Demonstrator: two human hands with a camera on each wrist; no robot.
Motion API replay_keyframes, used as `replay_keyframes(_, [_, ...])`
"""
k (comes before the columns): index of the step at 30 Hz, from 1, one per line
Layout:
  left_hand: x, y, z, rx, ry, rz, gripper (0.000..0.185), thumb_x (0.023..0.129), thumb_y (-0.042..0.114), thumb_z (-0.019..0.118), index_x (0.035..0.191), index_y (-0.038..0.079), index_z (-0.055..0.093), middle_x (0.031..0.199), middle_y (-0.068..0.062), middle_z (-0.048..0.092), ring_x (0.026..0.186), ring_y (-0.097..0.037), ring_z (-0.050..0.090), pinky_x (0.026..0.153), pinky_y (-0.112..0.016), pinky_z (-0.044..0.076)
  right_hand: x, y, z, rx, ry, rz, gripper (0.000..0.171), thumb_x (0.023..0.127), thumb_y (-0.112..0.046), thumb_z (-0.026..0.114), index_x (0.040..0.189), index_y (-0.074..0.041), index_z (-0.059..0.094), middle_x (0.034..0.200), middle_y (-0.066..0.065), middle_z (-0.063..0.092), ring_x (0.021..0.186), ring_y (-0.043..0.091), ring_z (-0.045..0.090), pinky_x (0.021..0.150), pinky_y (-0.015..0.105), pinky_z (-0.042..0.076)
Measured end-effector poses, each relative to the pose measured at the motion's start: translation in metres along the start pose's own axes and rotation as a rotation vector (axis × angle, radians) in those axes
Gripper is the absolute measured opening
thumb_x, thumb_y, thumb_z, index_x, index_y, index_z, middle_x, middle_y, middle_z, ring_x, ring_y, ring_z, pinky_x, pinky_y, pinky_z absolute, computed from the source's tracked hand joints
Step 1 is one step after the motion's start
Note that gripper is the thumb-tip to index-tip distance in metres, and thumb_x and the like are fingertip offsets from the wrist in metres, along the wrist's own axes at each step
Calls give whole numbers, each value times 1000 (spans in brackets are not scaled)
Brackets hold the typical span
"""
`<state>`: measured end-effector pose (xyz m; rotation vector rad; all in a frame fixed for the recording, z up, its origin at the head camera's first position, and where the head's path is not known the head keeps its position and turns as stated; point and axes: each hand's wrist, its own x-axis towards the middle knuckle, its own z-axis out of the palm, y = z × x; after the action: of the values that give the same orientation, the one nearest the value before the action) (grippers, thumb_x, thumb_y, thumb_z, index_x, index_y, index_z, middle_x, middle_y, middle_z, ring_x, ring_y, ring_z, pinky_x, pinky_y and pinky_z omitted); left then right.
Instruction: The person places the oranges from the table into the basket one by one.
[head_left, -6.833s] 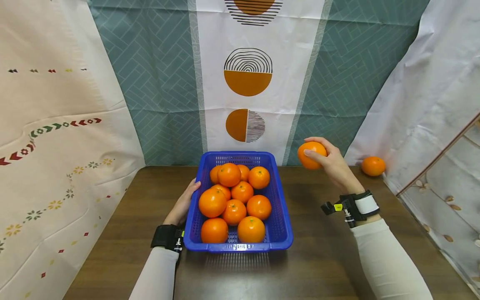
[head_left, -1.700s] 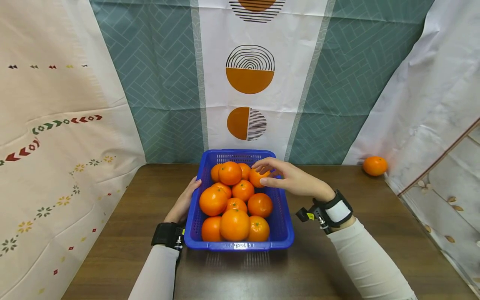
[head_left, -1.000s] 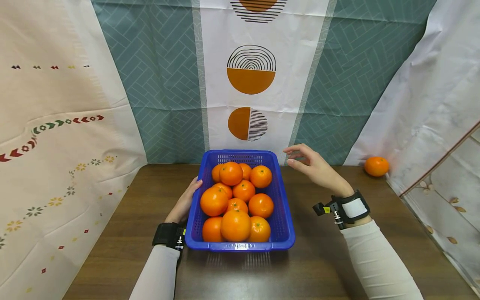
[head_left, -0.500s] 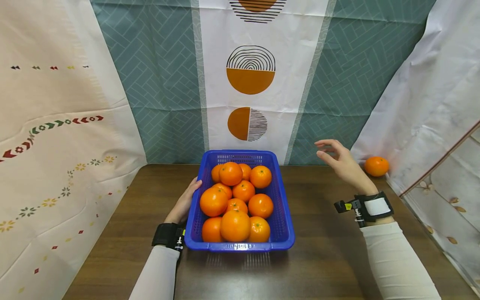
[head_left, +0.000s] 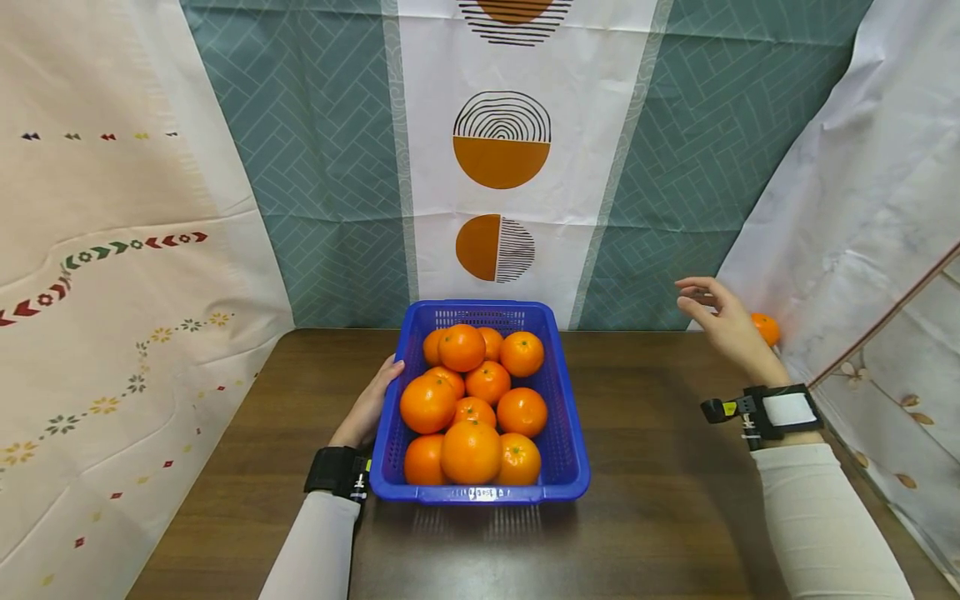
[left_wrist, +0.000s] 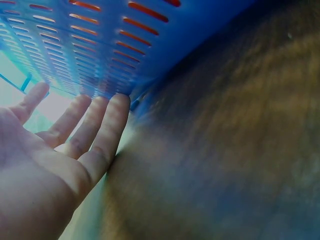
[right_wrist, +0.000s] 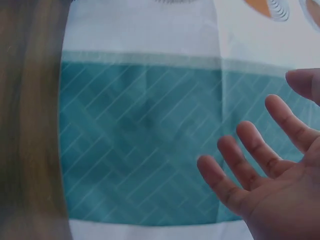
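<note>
A blue plastic basket [head_left: 570,467] stands mid-table, heaped with several oranges [head_left: 470,450]. My left hand [head_left: 369,406] lies flat against the basket's left wall, fingers straight; the left wrist view shows those fingers [left_wrist: 100,135] touching the slotted blue wall [left_wrist: 100,45]. My right hand [head_left: 718,321] hovers empty above the table's far right, fingers relaxed and spread, just left of a lone orange [head_left: 767,327] that it partly hides. In the right wrist view the spread fingers [right_wrist: 260,150] face the teal backdrop.
The dark wooden table [head_left: 645,517] is hemmed in by hanging cloths: patterned white on the left [head_left: 112,333], teal and white behind [head_left: 495,167], pale fabric on the right [head_left: 862,208].
My right hand put an orange into the basket, then drew back empty and swung right toward the lone orange in the far right corner. My left hand stayed on the basket.
</note>
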<state>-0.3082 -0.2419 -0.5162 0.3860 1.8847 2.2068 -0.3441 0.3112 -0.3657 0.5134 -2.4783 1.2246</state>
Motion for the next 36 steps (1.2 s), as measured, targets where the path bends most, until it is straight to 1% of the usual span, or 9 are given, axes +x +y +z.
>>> replay_keyframes(6, [2,-1,0,1,1,5,58,114,44,31,165,22,17,163,-18,30,130,-22,49,100,-34,50,-4,25,-13,-85,76,48,38,107,-17,57,137,5,55,125,15,56,105,-6,48,85,9,37])
replay_keyframes(11, [0,-2,1,11,4,4,59,114,45,31,165,20,16,162,-20,31,127,-22,51,99,-34,51,-6,46,-24,-125,134,91,38,106,-18,57,135,5,56,117,0,57,99,-11,47,81,7,39])
replay_keyframes(14, [0,-2,0,16,1,6,60,114,45,31,165,19,16,161,-21,31,127,-22,51,99,-34,51,-4,55,-31,-144,138,96,38,106,-18,56,135,7,56,118,7,59,98,-11,46,84,8,36])
replay_keyframes(16, [0,-2,0,15,0,8,59,114,45,31,165,19,16,161,-21,31,128,-23,51,100,-35,51,-2,59,-35,-151,129,91,39,106,-17,55,135,9,55,122,21,58,100,-2,48,86,10,34])
replay_keyframes(19, [0,-1,0,5,2,4,59,113,45,31,165,21,17,162,-19,31,129,-24,50,101,-35,51,3,67,-40,-186,118,94,40,106,-16,53,135,11,55,128,37,53,109,23,53,87,16,34])
replay_keyframes(23, [1,-1,-1,11,8,-3,59,113,47,31,165,22,18,161,-20,32,128,-24,51,99,-35,52,7,77,-45,-261,103,116,41,104,-13,52,135,13,54,131,43,47,121,55,42,96,42,36])
replay_keyframes(25, [2,-1,-1,13,5,-1,59,113,47,31,165,22,18,161,-20,32,127,-23,52,99,-35,52,9,82,-47,-292,101,133,42,102,-12,53,136,13,52,133,45,43,126,60,36,99,58,33])
replay_keyframes(28, [2,-1,-1,14,-5,4,59,113,46,31,165,21,17,161,-21,32,127,-23,52,99,-36,52,11,88,-50,-313,98,159,45,101,-12,53,138,13,50,138,47,38,131,63,29,105,71,26])
replay_keyframes(36, [0,-1,-2,12,-2,-5,59,114,45,30,165,21,16,161,-22,31,126,-23,52,98,-37,52,11,100,-54,-376,103,227,50,100,-15,53,141,13,45,140,51,28,130,67,26,105,74,25])
